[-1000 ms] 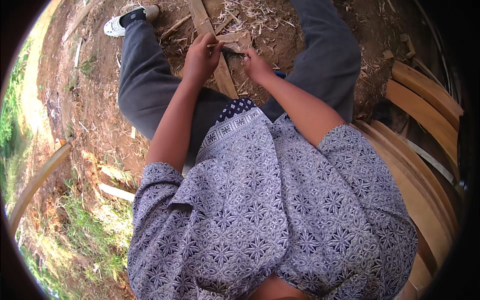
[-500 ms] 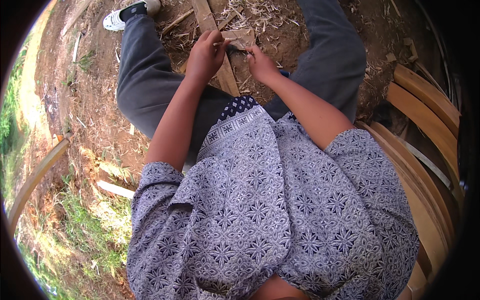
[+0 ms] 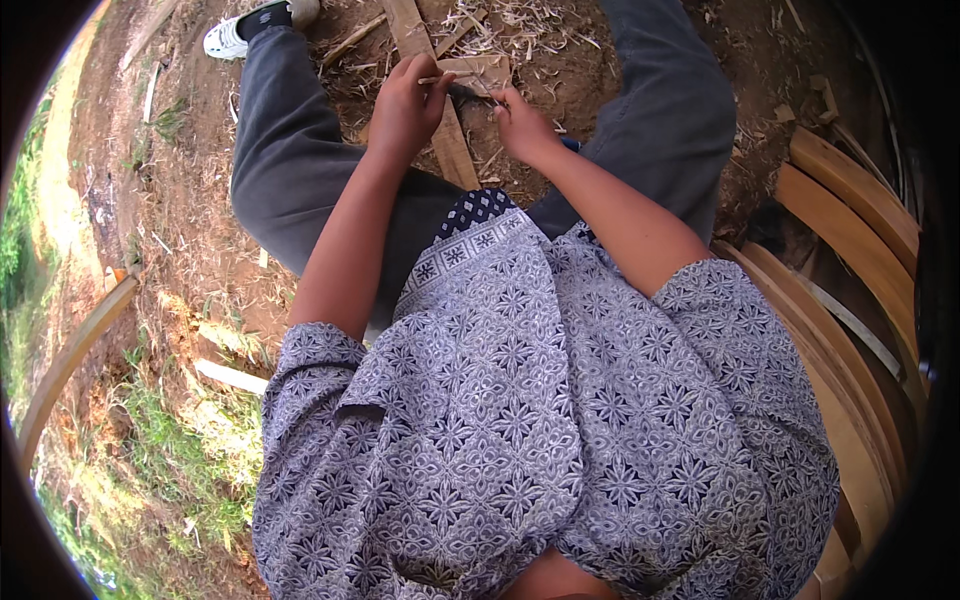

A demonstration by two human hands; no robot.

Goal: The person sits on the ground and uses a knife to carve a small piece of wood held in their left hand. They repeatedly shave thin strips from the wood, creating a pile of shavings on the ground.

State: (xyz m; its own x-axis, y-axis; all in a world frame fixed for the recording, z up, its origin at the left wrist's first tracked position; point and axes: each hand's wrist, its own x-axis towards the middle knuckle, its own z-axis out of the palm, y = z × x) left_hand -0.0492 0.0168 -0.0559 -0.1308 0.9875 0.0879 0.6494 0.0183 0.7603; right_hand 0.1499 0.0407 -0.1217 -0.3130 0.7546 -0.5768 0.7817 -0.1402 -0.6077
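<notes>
Between my spread legs, my left hand (image 3: 404, 115) is closed, pinching a thin pale wooden stick (image 3: 431, 79) that pokes out by the thumb and forefinger. Close by on the right, my right hand (image 3: 526, 129) is also closed. A slim, pointed thing (image 3: 484, 89) sticks out from its fingertips toward the left hand. It is too small to tell what it is, and the rest is hidden in the fist. Below the hands, a short flat piece of wood (image 3: 493, 68) and a longer plank (image 3: 452, 150) lie on the ground.
Pale wood shavings (image 3: 545, 32) litter the brown earth ahead. Curved wooden boards (image 3: 845, 235) are stacked close on my right. On the left are a curved wooden piece (image 3: 75, 345), a pale strip (image 3: 230, 376) and grass (image 3: 175, 440).
The wooden stick in my left hand has tilted and now shows more of its length. My left hand has shifted slightly; the right hand stays nearly in place.
</notes>
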